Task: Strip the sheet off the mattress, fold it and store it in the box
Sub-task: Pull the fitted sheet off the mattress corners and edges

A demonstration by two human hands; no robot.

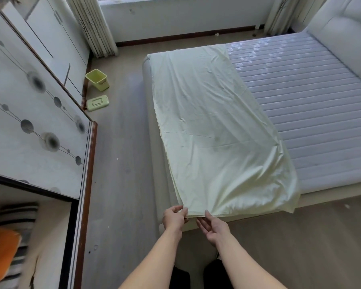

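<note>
A pale green sheet lies folded lengthwise into a long strip along the left side of the quilted grey mattress. Its near end hangs slightly over the foot of the bed. My left hand pinches the near left corner of the sheet. My right hand is beside it with its fingers straight, their tips under the sheet's near edge. The right part of the mattress is bare.
A green plastic box stands on the floor by the wardrobe, its lid lying flat beside it. The open wardrobe at lower left holds striped and orange bedding. A white padded headboard is at the far right.
</note>
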